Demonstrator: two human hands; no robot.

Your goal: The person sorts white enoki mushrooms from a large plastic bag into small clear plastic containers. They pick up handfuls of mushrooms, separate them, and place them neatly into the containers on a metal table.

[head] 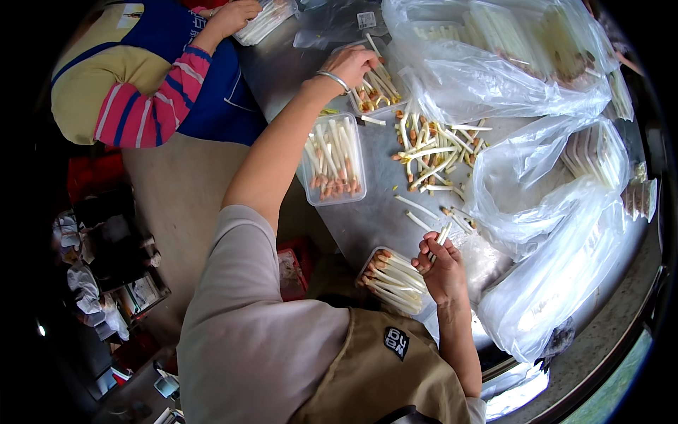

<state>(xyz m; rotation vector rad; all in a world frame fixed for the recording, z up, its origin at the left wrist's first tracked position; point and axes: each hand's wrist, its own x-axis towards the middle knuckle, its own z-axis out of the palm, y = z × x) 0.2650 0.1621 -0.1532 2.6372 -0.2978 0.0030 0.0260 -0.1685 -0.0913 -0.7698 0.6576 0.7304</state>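
Observation:
My left hand (352, 66), with a metal bangle at the wrist, reaches over a clear plastic box (371, 110) of peanut sprouts (378, 87). Its fingers touch a sprout there; whether they grip it is hidden. A few white sprout stems (440, 241) are pinched in my right hand (444, 262). Beside that hand, close to my apron, an open box holds sprouts (394, 278) laid in a row, brown seed ends to the left. Another filled clear box (335, 159) stands near the table edge. Loose sprouts (431, 151) lie heaped between my hands, with some single stems (418, 206) nearer me.
Large clear plastic bags (492, 90) with filled boxes cover the far right of the metal table (371, 212). Another bag (551, 254) holds stacked trays (593, 151). At upper left, a co-worker's hand (233, 18) touches a sprout box (267, 21). A red crate (294, 267) stands below the table.

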